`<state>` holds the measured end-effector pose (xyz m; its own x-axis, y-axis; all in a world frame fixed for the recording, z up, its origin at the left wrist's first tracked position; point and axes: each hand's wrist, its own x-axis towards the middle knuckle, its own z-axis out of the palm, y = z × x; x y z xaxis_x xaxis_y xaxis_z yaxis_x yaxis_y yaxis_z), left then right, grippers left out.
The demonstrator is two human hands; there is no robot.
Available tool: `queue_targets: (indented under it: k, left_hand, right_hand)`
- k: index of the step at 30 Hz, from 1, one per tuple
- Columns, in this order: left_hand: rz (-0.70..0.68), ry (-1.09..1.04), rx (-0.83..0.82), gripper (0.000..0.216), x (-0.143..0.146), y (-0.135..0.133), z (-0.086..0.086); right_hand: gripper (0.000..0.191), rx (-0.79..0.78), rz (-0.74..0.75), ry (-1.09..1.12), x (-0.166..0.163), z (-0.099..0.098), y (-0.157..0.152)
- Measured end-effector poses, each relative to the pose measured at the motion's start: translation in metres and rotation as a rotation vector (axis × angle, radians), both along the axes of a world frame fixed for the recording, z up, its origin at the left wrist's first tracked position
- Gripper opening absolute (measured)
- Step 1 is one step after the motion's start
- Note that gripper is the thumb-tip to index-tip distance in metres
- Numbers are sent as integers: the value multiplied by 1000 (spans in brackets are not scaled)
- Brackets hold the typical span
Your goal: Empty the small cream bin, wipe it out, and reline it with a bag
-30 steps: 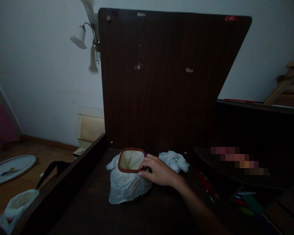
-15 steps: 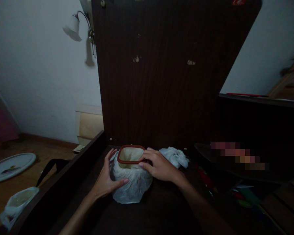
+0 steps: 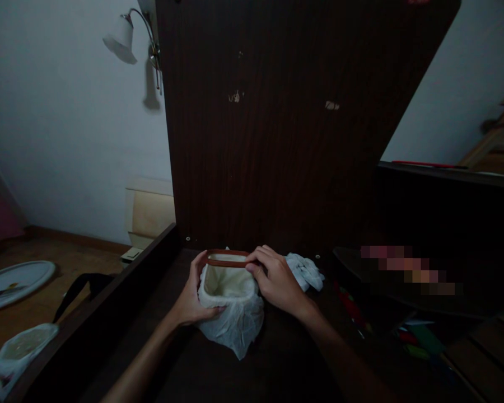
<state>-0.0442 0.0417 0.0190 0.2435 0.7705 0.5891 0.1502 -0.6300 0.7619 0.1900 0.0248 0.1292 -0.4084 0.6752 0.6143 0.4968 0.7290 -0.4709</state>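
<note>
A small bin lined with a white plastic bag (image 3: 235, 322) stands on the dark wooden surface (image 3: 273, 364). Its red-brown rim ring (image 3: 227, 258) sits raised at the back of the opening, tilted up off the bag. My left hand (image 3: 193, 299) wraps round the bin's left side, fingers pressed on the bag. My right hand (image 3: 277, 280) grips the ring at its right end with closed fingers.
A tall dark wooden panel (image 3: 285, 123) rises right behind the bin. A crumpled white bag (image 3: 306, 271) lies to its right. Coloured items (image 3: 415, 341) lie at the right. On the floor to the left are a white round lid (image 3: 17, 278) and a bagged container (image 3: 17, 350).
My left hand came in and took the bin's left side. The ring has come up off the bin's mouth in my right hand, and the bag's lower end now hangs loose.
</note>
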Motion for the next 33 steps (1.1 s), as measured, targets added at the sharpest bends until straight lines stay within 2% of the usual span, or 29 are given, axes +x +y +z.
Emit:
queue_targets:
  k: [4, 7, 10, 13, 18, 20, 22, 26, 33]
  left_hand:
    - [-11, -7, -49, 122, 1, -2, -1]
    - [-2, -8, -104, 126, -2, -5, -2]
    - [-3, -15, -125, 130, -8, -10, -6]
    - [40, 67, -111, 137, -19, -19, -17]
    - [192, 334, -106, 142, -38, -43, -44]
    - [242, 372, -125, 138, -42, -50, -53]
    - [287, 388, -125, 124, -43, -54, -55]
    - [325, 376, -33, 87, -41, -57, -41]
    - [375, 239, 67, 58, -29, -65, -7]
  right_hand:
    - [18, 46, -91, 129, 5, 14, 4]
    - [18, 111, -145, 149, 21, 24, -3]
    - [17, 186, -214, 115, 46, 17, -21]
    - [16, 207, -298, 76, 77, -16, -44]
    - [29, 150, -510, -19, 117, -107, -80]
    - [37, 132, -551, -67, 125, -138, -92]
    - [42, 158, -592, -89, 127, -160, -101]
    - [40, 160, -539, -127, 118, -180, -110]
    - [49, 130, -549, -182, 99, -182, -114]
